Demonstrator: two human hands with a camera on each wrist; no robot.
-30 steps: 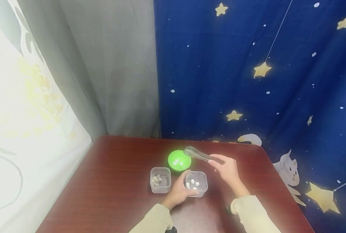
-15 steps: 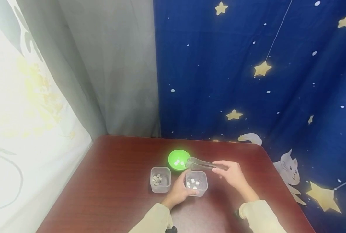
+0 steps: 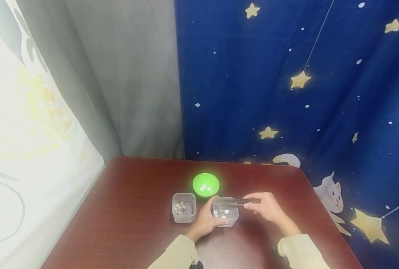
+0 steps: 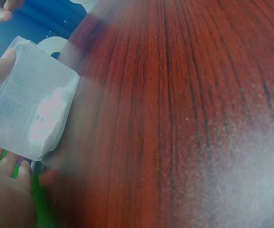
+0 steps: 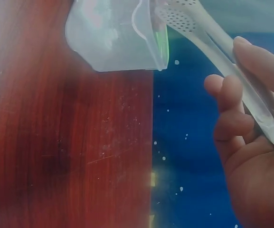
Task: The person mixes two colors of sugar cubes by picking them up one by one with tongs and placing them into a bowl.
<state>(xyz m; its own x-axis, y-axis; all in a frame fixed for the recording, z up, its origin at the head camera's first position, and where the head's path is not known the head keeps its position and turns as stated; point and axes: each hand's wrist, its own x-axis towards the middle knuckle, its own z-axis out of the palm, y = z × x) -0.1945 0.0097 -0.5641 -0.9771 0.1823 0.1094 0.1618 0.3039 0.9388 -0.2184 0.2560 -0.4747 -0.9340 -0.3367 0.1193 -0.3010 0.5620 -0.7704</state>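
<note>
My left hand point(image 3: 207, 219) grips a clear square plastic container point(image 3: 232, 222) on the table, thumb on the near side and fingers around the left. Several white cubes point(image 3: 226, 212) lie inside it. In my right hand point(image 3: 265, 206) is a pair of tongs point(image 3: 234, 202), held between thumb and fingers, with perforated tips point(image 5: 179, 19) at the container's mouth in the right wrist view. Whether the tips touch a cube is hidden. Just behind stands a green bowl point(image 3: 206, 178) with a few white cubes in it.
A second clear container point(image 3: 184, 220) with several greyish cubes point(image 3: 179, 207) stands left of my left hand. The brown wooden table point(image 3: 135, 194) ends at a grey curtain point(image 3: 145, 93) and a blue star-printed curtain point(image 3: 233, 93).
The tongs have moved from over the green bowl, toward me, to over the held container, my right hand going with them. My left hand stays on the container.
</note>
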